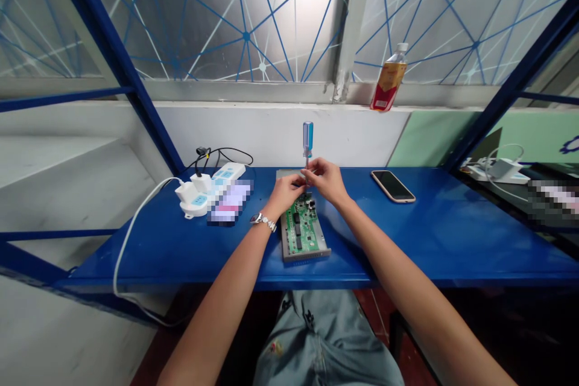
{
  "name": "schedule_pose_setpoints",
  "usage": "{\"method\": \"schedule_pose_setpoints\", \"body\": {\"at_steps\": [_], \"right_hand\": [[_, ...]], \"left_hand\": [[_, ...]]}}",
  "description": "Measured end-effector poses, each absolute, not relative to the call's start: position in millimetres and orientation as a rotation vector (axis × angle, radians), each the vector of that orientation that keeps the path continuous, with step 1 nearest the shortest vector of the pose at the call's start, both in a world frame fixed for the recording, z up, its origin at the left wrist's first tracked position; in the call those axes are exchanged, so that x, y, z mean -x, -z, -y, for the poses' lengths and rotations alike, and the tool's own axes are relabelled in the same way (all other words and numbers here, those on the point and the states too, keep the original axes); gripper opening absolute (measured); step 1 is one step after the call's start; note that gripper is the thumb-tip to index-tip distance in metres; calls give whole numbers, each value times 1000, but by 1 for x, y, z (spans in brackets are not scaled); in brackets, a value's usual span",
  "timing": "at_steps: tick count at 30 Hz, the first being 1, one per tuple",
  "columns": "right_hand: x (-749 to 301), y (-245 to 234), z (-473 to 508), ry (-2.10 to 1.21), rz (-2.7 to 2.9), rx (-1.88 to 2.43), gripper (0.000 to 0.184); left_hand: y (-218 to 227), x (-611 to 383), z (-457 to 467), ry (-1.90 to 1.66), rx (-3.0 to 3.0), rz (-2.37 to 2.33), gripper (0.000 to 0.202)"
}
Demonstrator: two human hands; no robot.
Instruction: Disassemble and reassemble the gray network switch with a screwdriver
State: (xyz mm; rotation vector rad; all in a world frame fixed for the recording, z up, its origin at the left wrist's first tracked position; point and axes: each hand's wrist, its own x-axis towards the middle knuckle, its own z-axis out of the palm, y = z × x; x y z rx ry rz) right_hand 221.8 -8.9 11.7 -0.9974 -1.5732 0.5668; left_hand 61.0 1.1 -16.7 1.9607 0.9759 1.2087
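A screwdriver [308,136] with a blue and clear handle stands upright over the far part of a green circuit board [308,233]. The board sits in a flat grey metal case [312,256] on the blue table. My right hand [329,180] is closed, its thumb and forefinger pinching the screwdriver's shaft below the handle. Close beside the shaft, my left hand [286,193] has its fingertips pressed together. What those fingertips hold is hidden. The screwdriver's tip is also covered by my fingers. A metal watch is on my left wrist.
On the left of the blue table [434,241] lies a white power strip [217,187] with plugs and cables, beside a blurred-out flat object [230,202]. A phone [392,186] lies to the right. A drink bottle [389,79] stands on the window ledge.
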Motion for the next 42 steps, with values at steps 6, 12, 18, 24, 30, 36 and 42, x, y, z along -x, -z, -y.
{"method": "schedule_pose_setpoints", "body": {"at_steps": [6, 12, 18, 24, 30, 36, 42], "right_hand": [[-223, -11, 8, -548, 1613, 950, 19], [-222, -9, 5, -689, 1589, 884, 26], [-221, -8, 6, -710, 1600, 833, 27], [-223, -12, 7, -726, 1515, 761, 32], [-232, -19, 4, -692, 1300, 692, 35], [-237, -16, 2, -720, 1182, 659, 36], [-236, -13, 4, -736, 1173, 676, 38]], "left_hand": [[21, -58, -4, -1125, -1925, -924, 24], [27, -55, -12, -1059, -1956, -862, 20], [21, -58, -7, -1107, -1876, -824, 18], [20, -56, -7, -1088, -1974, -891, 24], [15, -45, -7, -1067, -2036, -1061, 28], [13, -39, -2, -1115, -1981, -1068, 19], [9, -41, 4, -1141, -2003, -1127, 21]]}}
